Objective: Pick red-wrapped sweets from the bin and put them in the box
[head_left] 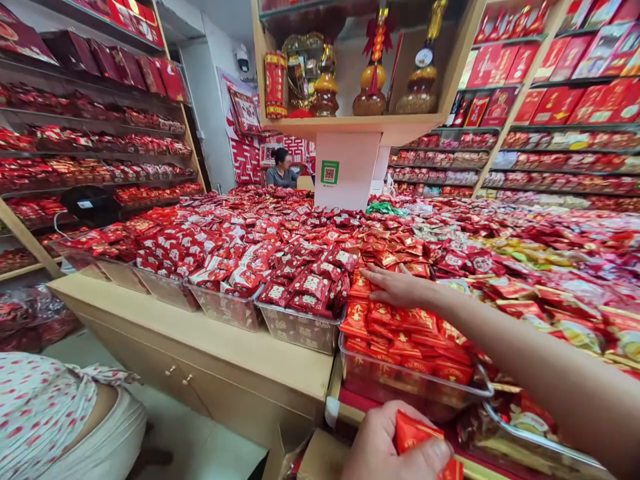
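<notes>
My left hand (383,443) is at the bottom of the view, closed around a red, gold-printed wrapped packet (417,433). The thumb presses on its front. My right arm reaches in from the right edge. At its end, my right hand (400,288) lies over a heap of similar shiny red packets (395,327), fingers stretched out and touching the top ones. The heap fills a clear plastic bin (410,377). Nothing shows gripped in the right hand, though its underside is hidden.
Bins of dark red packets (310,290) line the wooden counter (240,353) to the left. An open cardboard box (323,457) sits below. A person in spotted clothing (45,407) bends at lower left; another person (281,175) is behind the counter. A display cabinet (350,123) hangs overhead.
</notes>
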Tool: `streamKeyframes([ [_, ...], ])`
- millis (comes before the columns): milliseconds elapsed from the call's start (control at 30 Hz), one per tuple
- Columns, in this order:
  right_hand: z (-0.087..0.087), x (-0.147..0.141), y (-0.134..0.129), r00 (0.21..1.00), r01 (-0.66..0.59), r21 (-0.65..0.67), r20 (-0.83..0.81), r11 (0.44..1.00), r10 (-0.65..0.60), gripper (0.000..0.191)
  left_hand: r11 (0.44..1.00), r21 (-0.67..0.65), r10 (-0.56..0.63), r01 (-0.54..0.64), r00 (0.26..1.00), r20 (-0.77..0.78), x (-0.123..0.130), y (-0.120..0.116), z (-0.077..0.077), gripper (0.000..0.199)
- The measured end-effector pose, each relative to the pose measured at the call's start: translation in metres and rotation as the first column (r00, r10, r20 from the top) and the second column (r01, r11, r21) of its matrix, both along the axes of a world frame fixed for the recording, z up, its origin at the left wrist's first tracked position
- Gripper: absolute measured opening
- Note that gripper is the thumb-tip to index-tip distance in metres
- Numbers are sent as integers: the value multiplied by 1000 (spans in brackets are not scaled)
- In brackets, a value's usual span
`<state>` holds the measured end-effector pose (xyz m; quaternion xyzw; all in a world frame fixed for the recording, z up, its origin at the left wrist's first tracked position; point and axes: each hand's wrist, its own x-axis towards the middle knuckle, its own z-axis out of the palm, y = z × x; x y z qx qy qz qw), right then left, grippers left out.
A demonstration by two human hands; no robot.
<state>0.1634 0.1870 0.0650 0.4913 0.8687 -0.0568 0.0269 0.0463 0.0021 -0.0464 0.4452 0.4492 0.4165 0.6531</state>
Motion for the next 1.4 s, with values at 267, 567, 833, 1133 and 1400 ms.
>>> streamKeyframes([
  [267,8,-2,-1,999,-10,33,-37,999,11,57,1000,-3,15,-15,992,123,1,4,4,40],
  [567,23,19,-114,906,92,184,-424,979,-6,27,941,-308,261,-140,879,398,0,8,43,31],
  [833,-56,34,-189,542,154,-452,-705,879,-458,24,980,-198,98,-1,873,478,-1,2,49,25],
  [1133,-39,62,-190,648,216,-156,-715,964,-262,11,983,-36,184,-181,967,176,3,6,43,30],
  [1400,-40,53,-192,480,151,-192,-843,970,-242,7,994,95,-61,57,998,35,5,3,39,27],
])
